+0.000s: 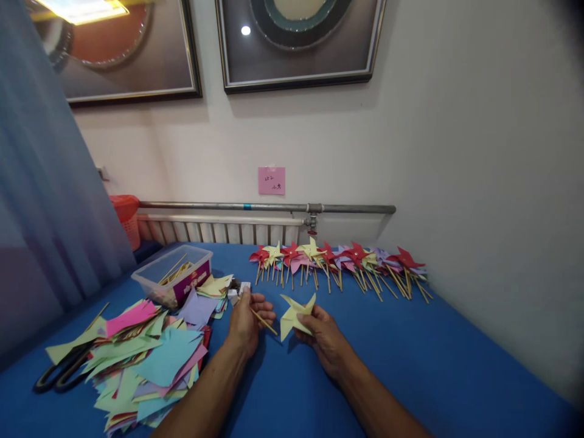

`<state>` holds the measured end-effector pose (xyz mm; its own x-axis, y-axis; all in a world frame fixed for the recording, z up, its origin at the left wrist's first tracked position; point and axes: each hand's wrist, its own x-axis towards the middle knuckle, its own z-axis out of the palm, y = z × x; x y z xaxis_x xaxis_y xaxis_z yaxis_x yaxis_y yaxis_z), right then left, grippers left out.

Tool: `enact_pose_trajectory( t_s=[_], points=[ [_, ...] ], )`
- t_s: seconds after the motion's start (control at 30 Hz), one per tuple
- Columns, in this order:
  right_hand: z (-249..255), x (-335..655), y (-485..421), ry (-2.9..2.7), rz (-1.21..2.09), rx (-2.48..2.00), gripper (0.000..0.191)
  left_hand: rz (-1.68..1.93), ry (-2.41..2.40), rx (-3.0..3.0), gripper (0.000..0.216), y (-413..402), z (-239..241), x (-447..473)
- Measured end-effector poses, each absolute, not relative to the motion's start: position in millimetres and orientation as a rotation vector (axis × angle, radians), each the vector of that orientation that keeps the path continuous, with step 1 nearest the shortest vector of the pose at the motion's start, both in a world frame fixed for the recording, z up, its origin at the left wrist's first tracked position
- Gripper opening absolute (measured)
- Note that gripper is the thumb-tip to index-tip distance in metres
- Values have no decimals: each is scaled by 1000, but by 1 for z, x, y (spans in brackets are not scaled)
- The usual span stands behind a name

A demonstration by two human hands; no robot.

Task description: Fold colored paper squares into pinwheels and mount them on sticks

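My right hand (322, 340) pinches a pale yellow paper pinwheel (292, 317) between thumb and fingers, its folded blades turned toward my left hand. A thin wooden stick (264, 322) lies across my left hand (246, 322), its lower end pointing at the pinwheel but apart from it. The left fingers curl loosely, and the thumb is beside a small white box (245, 287) at the edge of the paper stack. What the left fingertips touch there is partly hidden.
Finished pinwheels (328, 258) on sticks lie in a row at the back. On the left are a heap of coloured paper (168, 356), black-handled scissors (68, 371) and a clear plastic tub (173, 274) with sticks. A radiator (219, 231) and a pipe run along the wall behind the blue tabletop.
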<state>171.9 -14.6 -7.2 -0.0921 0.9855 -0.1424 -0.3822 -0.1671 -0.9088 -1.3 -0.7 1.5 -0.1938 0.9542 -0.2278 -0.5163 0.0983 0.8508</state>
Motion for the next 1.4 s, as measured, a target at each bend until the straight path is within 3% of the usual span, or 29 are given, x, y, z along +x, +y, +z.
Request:
enact_pose_trajectory(
  t_s=[0.1, 0.2, 0.43, 0.53, 0.7, 0.87, 1.03, 1.4],
  points=[
    [-5, 174, -13, -837, 1515, -991, 34, 1506, 1171, 706, 71, -1, 1, -5],
    [-4, 177, -10, -781, 1493, -989, 31, 1553, 1362, 880, 71, -1, 3, -10],
    [-5, 177, -9, -760, 1500, -992, 30, 1327, 1323, 1050, 29, 0, 3, -5],
    [-5, 179, -6, -725, 1476, -991, 29, 1124, 1354, 1186, 21, -1, -2, -1],
    [-5, 186, 1, -674, 1431, -995, 25, 895, 1469, 1624, 30, -6, -4, -7],
    [-7, 188, 2, -683, 1436, -983, 24, 918, 1577, 1663, 14, -5, 2, -12],
    [-8, 186, 2, -685, 1437, -966, 25, 927, 1524, 1665, 23, -3, 0, -12],
    [-6, 180, -4, -733, 1468, -958, 29, 384, 1848, 2121, 25, -17, 7, -9]
  ],
)
